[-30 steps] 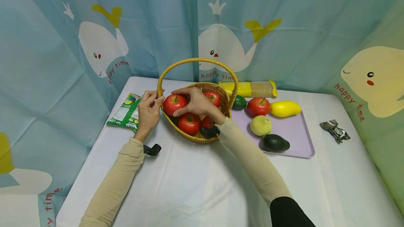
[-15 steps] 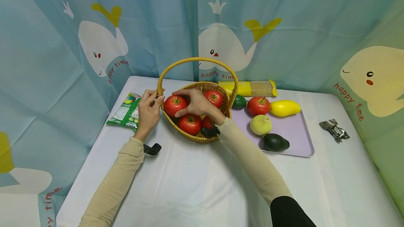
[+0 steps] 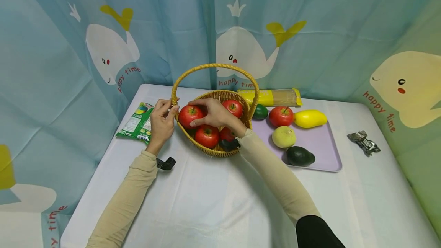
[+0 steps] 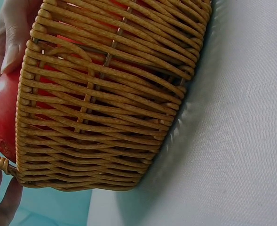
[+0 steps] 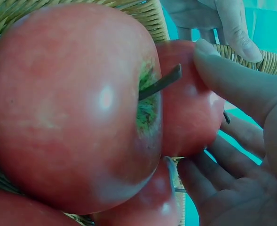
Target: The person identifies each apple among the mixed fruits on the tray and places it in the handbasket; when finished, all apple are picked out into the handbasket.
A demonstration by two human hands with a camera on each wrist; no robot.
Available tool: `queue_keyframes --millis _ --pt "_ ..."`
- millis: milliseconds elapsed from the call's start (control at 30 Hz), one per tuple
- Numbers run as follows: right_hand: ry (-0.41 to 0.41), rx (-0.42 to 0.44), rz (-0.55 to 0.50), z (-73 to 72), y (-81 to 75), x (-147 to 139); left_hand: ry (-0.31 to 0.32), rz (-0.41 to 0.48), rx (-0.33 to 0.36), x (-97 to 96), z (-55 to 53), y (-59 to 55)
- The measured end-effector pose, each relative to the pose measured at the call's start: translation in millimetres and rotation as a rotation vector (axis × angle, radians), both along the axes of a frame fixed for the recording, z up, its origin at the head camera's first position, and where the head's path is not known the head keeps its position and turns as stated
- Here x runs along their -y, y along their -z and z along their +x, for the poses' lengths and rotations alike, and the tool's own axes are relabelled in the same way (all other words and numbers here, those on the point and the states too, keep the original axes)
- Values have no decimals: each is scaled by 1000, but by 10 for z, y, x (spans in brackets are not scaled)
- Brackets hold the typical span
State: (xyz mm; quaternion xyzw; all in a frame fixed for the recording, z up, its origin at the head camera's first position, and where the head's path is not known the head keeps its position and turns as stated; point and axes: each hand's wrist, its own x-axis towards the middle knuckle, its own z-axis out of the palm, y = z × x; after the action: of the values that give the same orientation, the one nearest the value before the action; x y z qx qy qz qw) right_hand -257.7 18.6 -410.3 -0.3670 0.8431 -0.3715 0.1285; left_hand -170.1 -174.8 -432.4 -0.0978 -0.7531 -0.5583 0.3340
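Note:
A woven wicker basket (image 3: pixel 218 153) with a tall arched handle (image 3: pixel 214 65) stands on the table and holds several red apples. My left hand (image 3: pixel 162 122) pinches the left foot of the handle between thumb and fingers. Inside the basket, my right hand (image 3: pixel 218 112) grips the leftmost apple (image 3: pixel 188 116), its thumb and fingers around the sides. In the right wrist view that apple (image 5: pixel 187 108) lies behind a larger-looking near apple (image 5: pixel 72 108). The front apple (image 3: pixel 206 136) and the back apple (image 3: pixel 232 108) lie nearby. My right wrist partly covers another one.
Right of the basket, a lilac tray (image 3: pixel 324 152) bears a red apple (image 3: pixel 281 116), a yellow mango (image 3: pixel 310 118), a pale green round fruit (image 3: pixel 284 137) and avocados (image 3: pixel 299 156). A yellow packet (image 3: pixel 270 97) lies behind, a green snack bag (image 3: pixel 138 122) left, a dark wrapper (image 3: pixel 363 142) far right.

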Motion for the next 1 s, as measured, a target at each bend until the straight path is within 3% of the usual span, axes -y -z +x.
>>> queue_keyframes --millis 433,667,1000 --pt "-31 1 40 30 -22 -80 -20 -13 7 -1 -5 25" --pt "-18 65 -85 87 -59 -357 -17 -11 17 -13 -6 34" --pt "-57 210 -339 291 -97 -948 -12 7 8 -14 10 17"
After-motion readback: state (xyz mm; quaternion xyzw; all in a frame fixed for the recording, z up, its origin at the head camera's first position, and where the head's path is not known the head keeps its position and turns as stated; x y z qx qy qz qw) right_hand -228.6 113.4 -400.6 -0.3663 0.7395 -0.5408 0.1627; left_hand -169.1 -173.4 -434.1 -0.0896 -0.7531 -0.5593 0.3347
